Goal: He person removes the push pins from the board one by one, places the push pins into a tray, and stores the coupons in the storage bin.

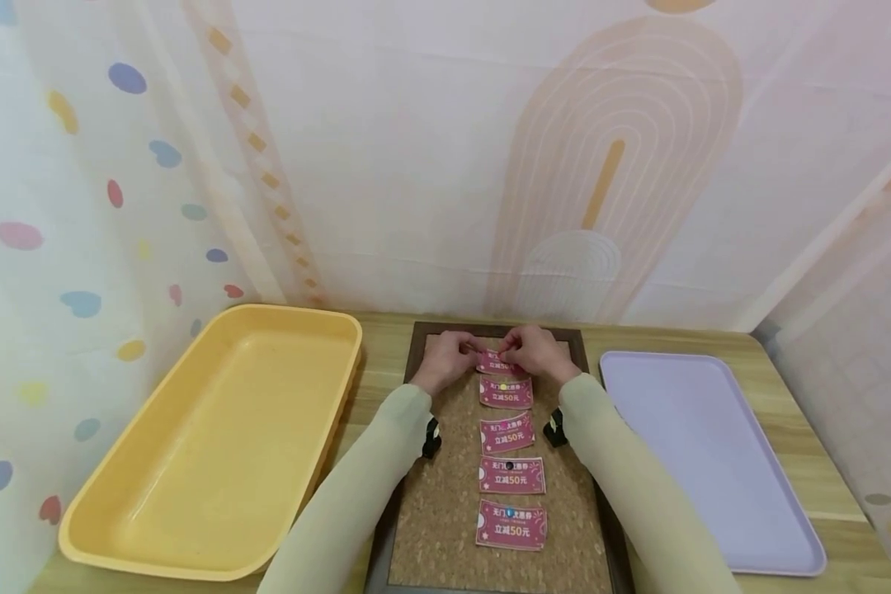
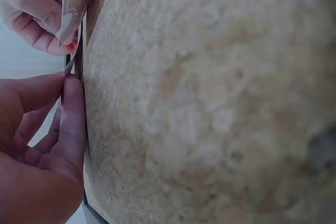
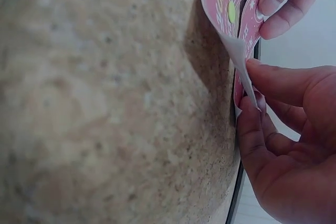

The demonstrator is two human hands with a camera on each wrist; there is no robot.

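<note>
At the far end of the cork board [image 1: 445,511], my left hand [image 1: 445,360] pinches the left edge of the topmost pink paper coupon [image 1: 499,365] between thumb and finger. My right hand [image 1: 538,352] is at the same coupon's upper middle, its fingertips pinching a small red push pin [image 2: 74,46] against the paper. Whether the pin's point is in the cork is hidden. Nearer me, several matching coupons run down the board in a column, among them one with a yellow pin [image 3: 231,12] and one with a blue pin [image 1: 509,512].
A deep yellow tray [image 1: 215,429] stands left of the board. To the right lies a shallow lilac tray [image 1: 713,445], close to the board's dark frame [image 1: 579,351]. A patterned curtain [image 1: 416,165] hangs behind the wooden table [image 1: 374,355].
</note>
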